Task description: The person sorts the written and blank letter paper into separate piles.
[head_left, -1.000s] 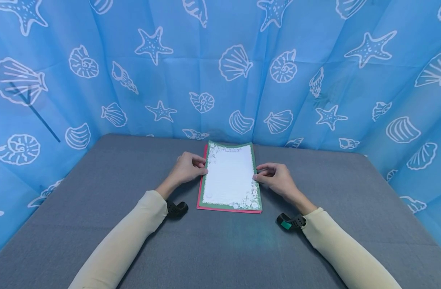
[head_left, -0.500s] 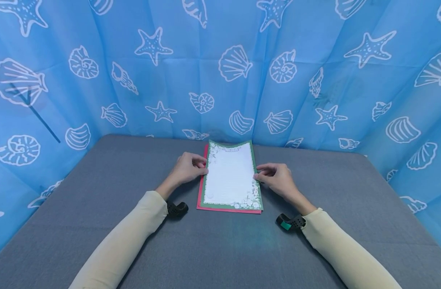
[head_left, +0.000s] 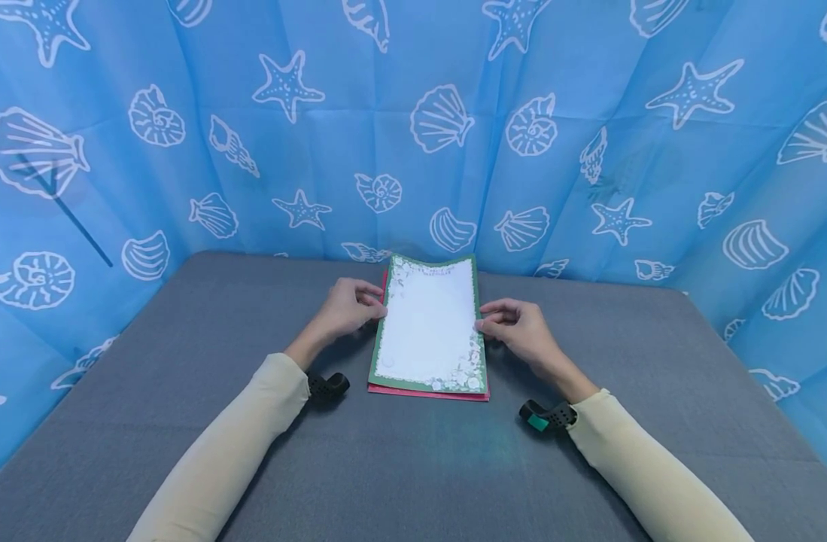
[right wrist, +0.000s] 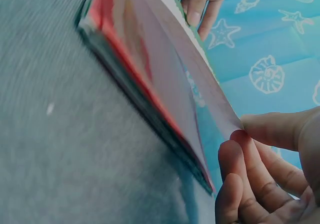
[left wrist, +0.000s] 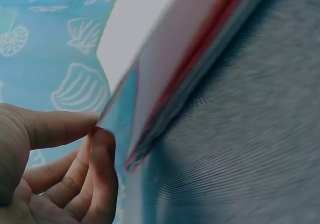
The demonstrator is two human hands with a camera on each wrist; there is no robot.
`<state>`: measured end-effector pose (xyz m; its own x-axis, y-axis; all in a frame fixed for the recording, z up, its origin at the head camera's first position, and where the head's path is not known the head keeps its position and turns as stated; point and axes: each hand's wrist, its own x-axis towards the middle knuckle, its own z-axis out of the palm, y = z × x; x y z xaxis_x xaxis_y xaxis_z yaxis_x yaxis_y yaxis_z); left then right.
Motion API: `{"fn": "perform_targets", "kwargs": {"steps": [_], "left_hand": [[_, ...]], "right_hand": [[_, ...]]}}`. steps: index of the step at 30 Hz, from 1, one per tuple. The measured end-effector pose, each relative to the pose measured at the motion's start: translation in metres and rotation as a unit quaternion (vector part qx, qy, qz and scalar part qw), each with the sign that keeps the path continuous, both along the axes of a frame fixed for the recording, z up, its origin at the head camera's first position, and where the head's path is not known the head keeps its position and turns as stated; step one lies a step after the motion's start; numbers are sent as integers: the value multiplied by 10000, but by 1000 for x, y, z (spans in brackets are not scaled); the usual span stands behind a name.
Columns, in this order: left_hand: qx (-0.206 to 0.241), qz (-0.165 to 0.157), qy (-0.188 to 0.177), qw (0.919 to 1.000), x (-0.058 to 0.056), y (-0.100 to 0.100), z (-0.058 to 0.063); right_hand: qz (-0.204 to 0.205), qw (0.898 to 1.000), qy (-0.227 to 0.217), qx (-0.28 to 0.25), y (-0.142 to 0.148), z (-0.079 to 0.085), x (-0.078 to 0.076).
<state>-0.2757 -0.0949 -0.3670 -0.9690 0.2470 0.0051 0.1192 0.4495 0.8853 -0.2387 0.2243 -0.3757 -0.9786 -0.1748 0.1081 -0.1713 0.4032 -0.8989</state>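
Observation:
A sheet of paper (head_left: 428,324) with a green border, a white middle and pale flowers is held slightly curved over a stack of paper (head_left: 416,392) with a red border on top. My left hand (head_left: 348,307) pinches its left edge between thumb and fingers. The right hand (head_left: 521,330) pinches the opposite edge the same way. Both wrist views show a gap between the raised sheet (left wrist: 135,24) and the stack (right wrist: 140,79) under it. The stack's upper face is mostly hidden in the head view.
A grey cloth-covered table (head_left: 413,474) lies under the stack. Behind it hangs a blue curtain (head_left: 386,113) with white shells and starfish. Black straps with camera mounts (head_left: 548,415) sit on both wrists.
The green-bordered sheet has come up off the stack and shifted slightly away and left, showing more of the red edge in front. Both hands rose a little with it.

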Motion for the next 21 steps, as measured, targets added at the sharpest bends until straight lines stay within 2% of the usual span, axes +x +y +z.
{"fn": "perform_targets", "kwargs": {"steps": [5,13,17,21], "left_hand": [[300,-127,-239,9992,-3,-7,10],[467,-400,-557,9966,-5,-28,27],[454,-349,-717,9958,-6,-41,36],[245,-209,-840,9959,-8,-57,43]], "right_hand": [[-3,9999,-87,-104,-3,6,2],[47,9986,-248,-459,-19,16,4],[120,9973,-283,-673,-35,22,3],[155,9961,-328,-810,-58,27,1]]}}
